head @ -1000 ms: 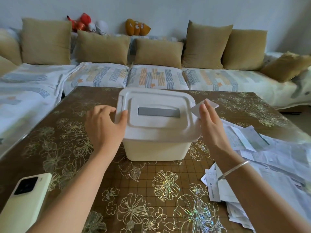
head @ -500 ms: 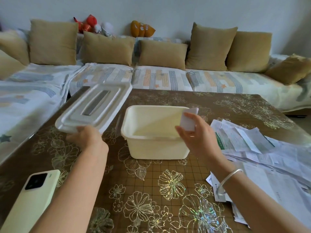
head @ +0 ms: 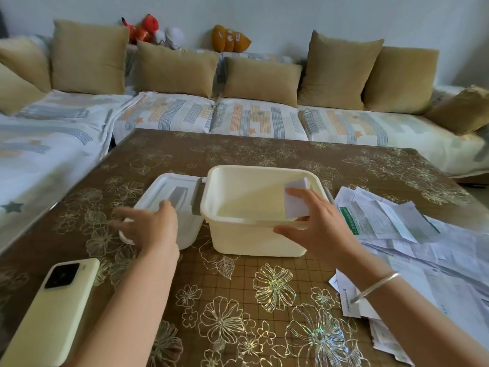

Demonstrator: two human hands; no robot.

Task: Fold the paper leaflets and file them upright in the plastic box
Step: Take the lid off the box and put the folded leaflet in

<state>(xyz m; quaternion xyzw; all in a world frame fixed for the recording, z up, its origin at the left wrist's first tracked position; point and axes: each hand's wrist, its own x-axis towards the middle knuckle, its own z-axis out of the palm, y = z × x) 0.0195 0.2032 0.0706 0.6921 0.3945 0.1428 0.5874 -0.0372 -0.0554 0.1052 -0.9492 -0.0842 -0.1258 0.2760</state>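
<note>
A cream plastic box (head: 254,241) stands uncovered at the table's middle, and its inside looks bare. Its white lid (head: 169,193) lies flat on the table against the box's left side. My left hand (head: 153,229) hovers over the lid's near edge with fingers spread and holds nothing. My right hand (head: 315,226) pinches a small folded white leaflet (head: 296,200), held upright just inside the box's near right corner. A loose heap of unfolded leaflets (head: 391,221) is spread on the table to the right of the box.
A pale green phone (head: 53,308) lies face down at the table's near left corner. The brown flowered tablecloth (head: 264,300) covers the table. A sofa with tan cushions (head: 259,78) wraps the far and left sides.
My left hand lifted the lid off the box, set it down to the box's left and let go. My right hand moved the folded leaflet over the box's rim.
</note>
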